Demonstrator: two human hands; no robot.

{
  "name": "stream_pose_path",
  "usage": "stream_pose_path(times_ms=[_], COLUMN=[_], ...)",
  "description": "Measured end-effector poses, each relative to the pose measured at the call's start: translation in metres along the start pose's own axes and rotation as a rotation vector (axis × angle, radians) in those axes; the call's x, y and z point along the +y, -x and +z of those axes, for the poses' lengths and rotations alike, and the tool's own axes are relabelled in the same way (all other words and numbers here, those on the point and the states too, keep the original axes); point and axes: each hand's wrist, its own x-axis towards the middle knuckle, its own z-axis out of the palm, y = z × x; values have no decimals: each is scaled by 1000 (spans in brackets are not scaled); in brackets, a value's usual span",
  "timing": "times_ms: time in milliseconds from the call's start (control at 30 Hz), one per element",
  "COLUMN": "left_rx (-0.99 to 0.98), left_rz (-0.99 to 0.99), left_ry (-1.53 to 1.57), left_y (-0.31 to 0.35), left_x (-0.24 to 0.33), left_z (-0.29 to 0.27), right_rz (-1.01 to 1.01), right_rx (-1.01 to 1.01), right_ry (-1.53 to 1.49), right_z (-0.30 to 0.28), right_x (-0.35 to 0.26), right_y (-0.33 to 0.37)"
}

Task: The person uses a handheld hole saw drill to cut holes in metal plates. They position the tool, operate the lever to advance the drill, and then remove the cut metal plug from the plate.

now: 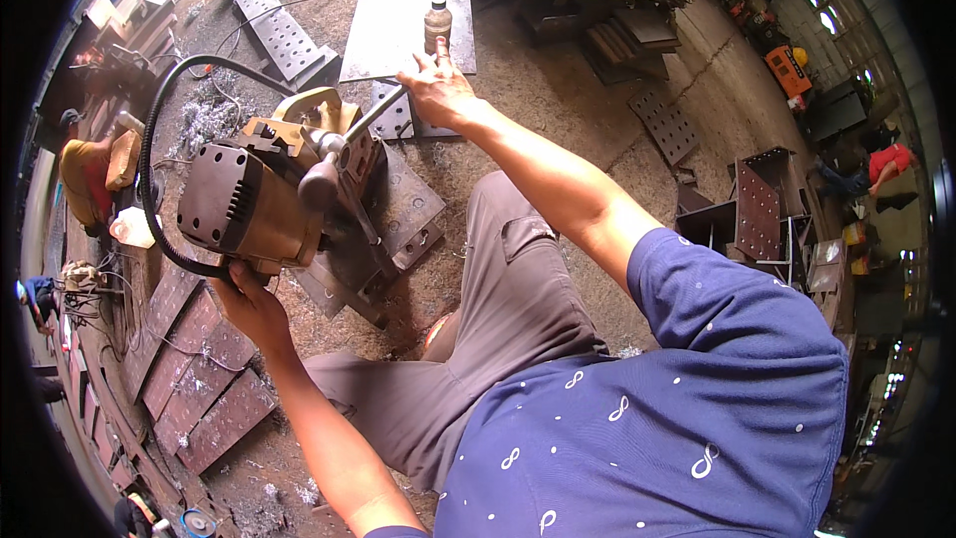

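A magnetic drill (224,201) with a dark, vented motor housing stands at the left over stacked steel plates (413,204). My left hand (251,307) is closed on the lower end of the housing, beside the black cable conduit; some of its fingers are hidden. At the tip of the drill's feed lever (374,112), my right hand (438,90) wraps the bar, with a digit pointing up. Just beyond it, a small brown bottle (437,22) with a dark cap stands on a bright flat metal plate (383,35). The drill's bit cannot be made out.
Perforated steel plates lie at the lower left (204,369) and far left (284,35). Metal shavings (214,110) litter the floor. Drilled beams (759,204) and stacked steel (607,15) stand to the right. Other people are nearby, one in a red top (889,167).
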Motion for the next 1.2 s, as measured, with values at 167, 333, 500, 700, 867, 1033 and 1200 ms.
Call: stream_pose_path(times_ms=[167, 333, 500, 700, 867, 1033, 1200], left_rx=[-15, -62, -41, -40, -36, -50, -56], left_rz=[56, 22, 6, 9, -5, 7, 11], left_ry=[58, 33, 79, 41, 33, 26, 9], left_y=[1, -8, -3, -5, -7, -8, -9], left_x=[0, -9, -5, -12, -11, -27, -24], left_z=[0, -6, -4, -7, -2, -11, -6], right_rz=[54, 100, 91, 308, 820, 978, 953], right_rx=[-32, -23, -38, 77, 357, -36, -117], right_ry=[4, 39, -7, -301, -847, -1750, -1801], right_z=[-12, -14, -18, -11, 16, 32, 37], right_x=[-8, -12, -17, -25, -62, -92, -93], right_y=[1, 8, 12, 7, 5, -2, -6])
